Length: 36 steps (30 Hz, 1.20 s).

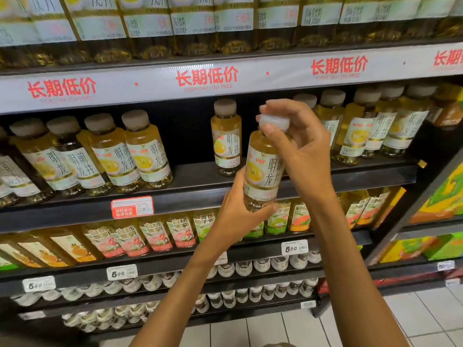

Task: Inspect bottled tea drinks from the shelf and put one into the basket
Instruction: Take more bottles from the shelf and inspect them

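Here, a Longjing tea bottle (263,169), filled with pale yellow tea, is gripped at its base by the left hand (238,211); its white cap (274,122) is pinched by the right hand (304,151).

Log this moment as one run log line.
stage: inspecting | left hand: grips tea bottle base | right hand: grips cap | basket: not in view

Dark shelf (200,176) bears 4 upright tea bottles (105,154) left; 1 lone bottle (226,139) mid-shelf; more bottles (375,126) right.
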Each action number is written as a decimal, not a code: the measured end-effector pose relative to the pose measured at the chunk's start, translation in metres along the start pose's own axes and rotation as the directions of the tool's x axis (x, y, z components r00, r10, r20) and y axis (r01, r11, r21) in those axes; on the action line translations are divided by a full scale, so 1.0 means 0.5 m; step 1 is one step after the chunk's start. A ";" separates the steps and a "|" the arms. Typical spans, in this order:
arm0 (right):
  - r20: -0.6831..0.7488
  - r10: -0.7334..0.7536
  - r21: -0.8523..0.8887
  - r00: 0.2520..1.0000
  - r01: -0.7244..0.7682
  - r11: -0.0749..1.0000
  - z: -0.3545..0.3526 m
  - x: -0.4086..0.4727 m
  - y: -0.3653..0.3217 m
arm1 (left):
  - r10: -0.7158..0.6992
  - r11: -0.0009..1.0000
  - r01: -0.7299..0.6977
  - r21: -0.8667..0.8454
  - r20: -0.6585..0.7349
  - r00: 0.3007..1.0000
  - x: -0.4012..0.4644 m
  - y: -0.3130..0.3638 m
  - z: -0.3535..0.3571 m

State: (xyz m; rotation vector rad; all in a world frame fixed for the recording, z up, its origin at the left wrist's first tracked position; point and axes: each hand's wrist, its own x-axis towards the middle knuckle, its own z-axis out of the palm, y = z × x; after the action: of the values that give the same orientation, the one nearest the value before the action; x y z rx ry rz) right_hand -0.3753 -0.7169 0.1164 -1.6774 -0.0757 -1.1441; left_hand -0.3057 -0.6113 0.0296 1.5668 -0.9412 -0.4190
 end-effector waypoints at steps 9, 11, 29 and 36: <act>0.135 0.463 0.338 0.876 -0.480 0.810 -0.033 -0.007 0.030 | -0.124 0.968 0.145 -0.206 0.114 0.986 -0.081 0.044 0.009; 0.145 0.495 0.427 0.857 -0.505 0.750 -0.032 -0.022 0.043 | -0.190 0.938 0.230 -0.260 0.170 0.967 -0.095 0.044 0.016; 0.165 0.461 0.634 0.872 -0.452 0.627 -0.022 -0.061 0.028 | -0.178 0.759 0.246 -0.603 0.171 0.969 -0.113 0.045 -0.029; 0.148 0.448 0.579 0.882 -0.444 0.684 -0.006 -0.055 0.015 | -0.239 0.627 0.300 -0.719 0.188 0.953 -0.110 0.052 -0.023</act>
State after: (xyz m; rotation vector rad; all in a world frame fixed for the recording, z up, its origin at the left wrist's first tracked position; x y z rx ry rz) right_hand -0.3880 -0.7096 0.0918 -1.0316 -0.0161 -0.6456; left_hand -0.3394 -0.5611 0.0437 0.9153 -0.4628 -0.9559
